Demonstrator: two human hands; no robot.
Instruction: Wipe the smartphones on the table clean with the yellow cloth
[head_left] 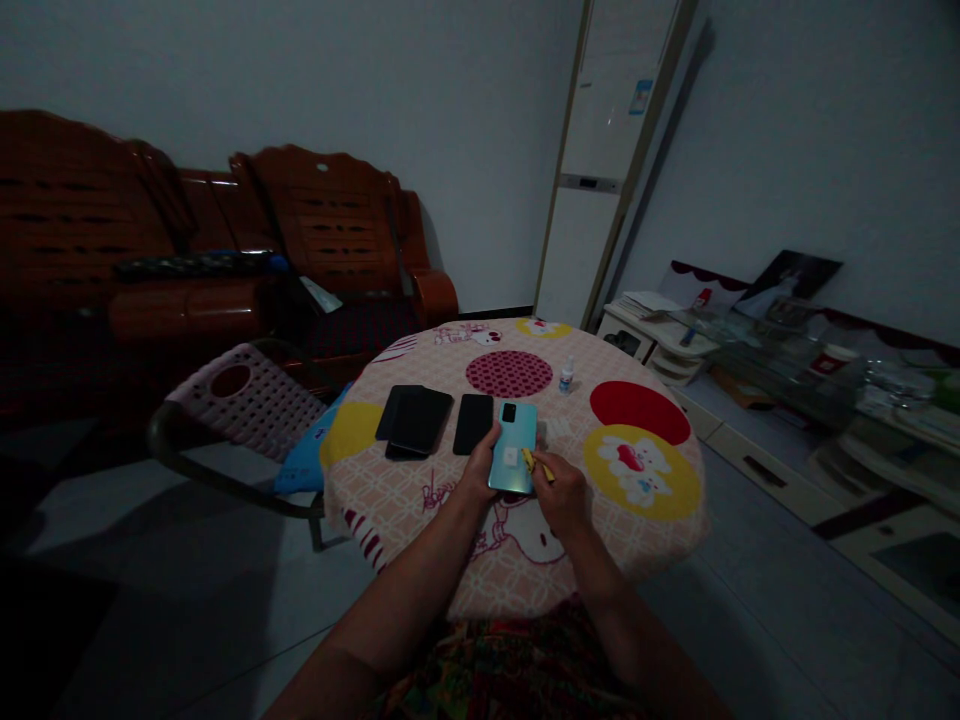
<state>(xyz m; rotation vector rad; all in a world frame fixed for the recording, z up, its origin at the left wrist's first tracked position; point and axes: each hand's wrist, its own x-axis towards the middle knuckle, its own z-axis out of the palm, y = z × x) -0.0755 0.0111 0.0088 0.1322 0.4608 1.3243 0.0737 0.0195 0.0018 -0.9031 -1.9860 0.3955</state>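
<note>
While left hand [480,470] grips: one teal phone [514,447], three dark phones [472,422].

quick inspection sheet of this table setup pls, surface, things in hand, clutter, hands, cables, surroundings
surface: round table under a patterned cloth with cartoon prints and coloured circles.
job's things: teal smartphone, back up, camera at its far end; small yellow object against its right edge, too dim to identify.
clutter: stack of dark flat cases, one black phone beside it, small white bottle further back.
grippers: left hand grips the teal phone's left edge; right hand pinches the yellow object in its fingers.
cables: nothing seen.
surroundings: pink perforated plastic chair, carved wooden sofa, tall white air conditioner, low white cabinet.
</note>
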